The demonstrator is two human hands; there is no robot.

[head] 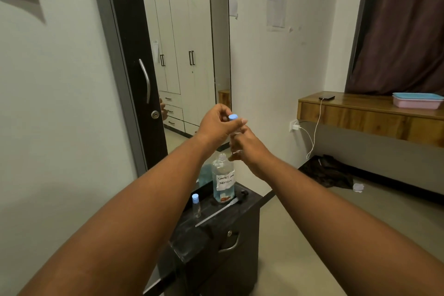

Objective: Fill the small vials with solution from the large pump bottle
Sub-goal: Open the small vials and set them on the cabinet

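The small vial [234, 131] is held up in the air above the cabinet, clear-bodied with a light blue cap [233, 117]. The left hand [217, 125] has its fingertips pinched on the cap, while the right hand [249, 149] is wrapped narrow around the vial's lower body. Whether the cap is going on or coming off cannot be told, and its fill level is hidden by the fingers. It looks light and slim, probably thin plastic or glass — slick if wet, so the body is best held low and firmly, twisting only at the cap.

Directly below stands the large bottle [223, 179], labelled "contact lens solution", clear and part full; its pump head [236, 200] seems to lie detached beside it. A second capped vial [196, 205] stands upright to the left, apart from the bottle — narrow-based and easily tipped. Both rest on the dark cabinet top [216, 220].
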